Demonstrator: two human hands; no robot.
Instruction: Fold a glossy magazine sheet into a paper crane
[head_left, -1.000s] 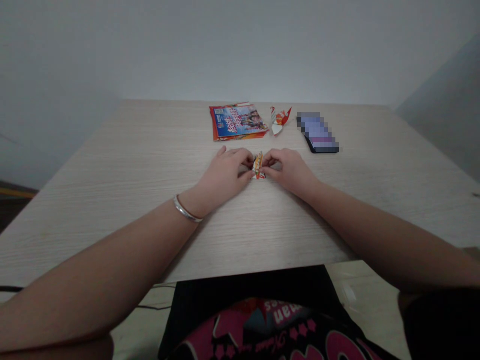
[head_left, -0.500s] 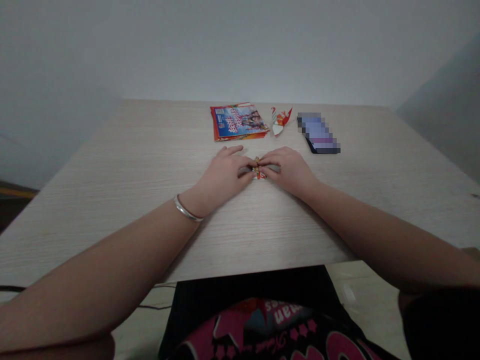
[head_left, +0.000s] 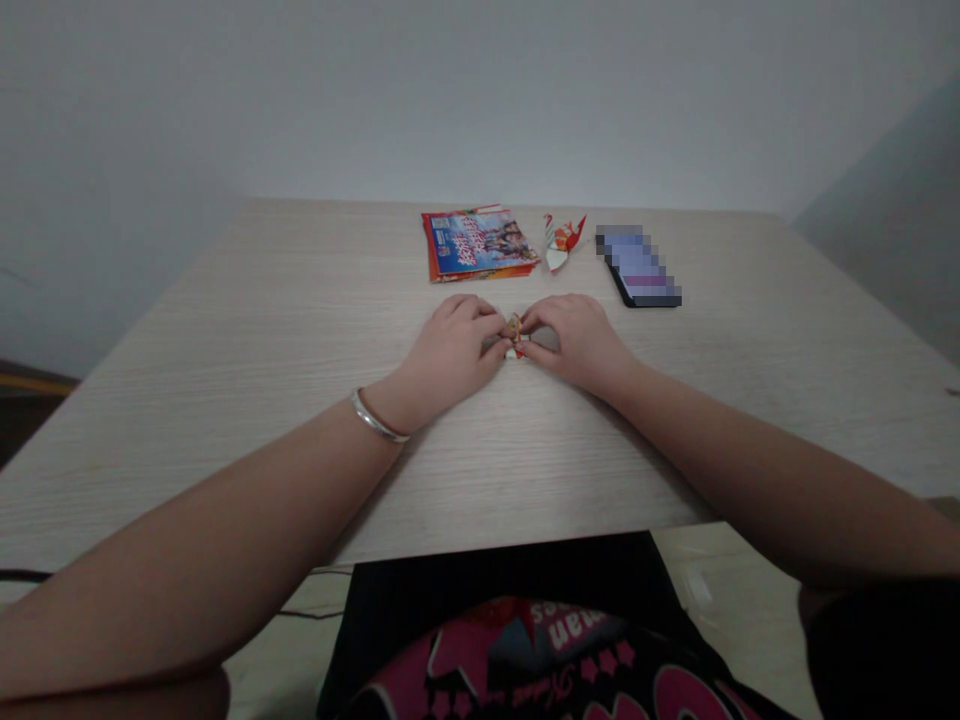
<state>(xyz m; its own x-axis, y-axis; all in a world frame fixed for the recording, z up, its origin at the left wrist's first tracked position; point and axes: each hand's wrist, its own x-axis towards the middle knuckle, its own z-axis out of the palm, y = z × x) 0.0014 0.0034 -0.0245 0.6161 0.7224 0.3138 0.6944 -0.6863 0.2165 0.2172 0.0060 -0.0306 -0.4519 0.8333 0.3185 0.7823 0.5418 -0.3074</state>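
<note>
A small piece of folded printed paper (head_left: 516, 350), white, red and yellowish, lies low over the middle of the table between my hands. My left hand (head_left: 457, 345), with a silver bangle at its wrist, pinches the paper's left side between thumb and fingers. From the other side my right hand (head_left: 577, 335) pinches it with thumb and forefinger. My fingertips nearly meet and cover much of the paper, so its exact shape is hidden.
Behind my hands lies a stack of printed leaflets (head_left: 480, 243). A folded red-and-white paper bird (head_left: 564, 243) stands right of it, then a phone (head_left: 641, 268) with a blurred screen. The pale wooden table (head_left: 262, 330) meets a wall at the back.
My left hand's outer fingers have drawn in from a stretched position. The fingertips have shifted slightly on the paper, and less of its printed face shows.
</note>
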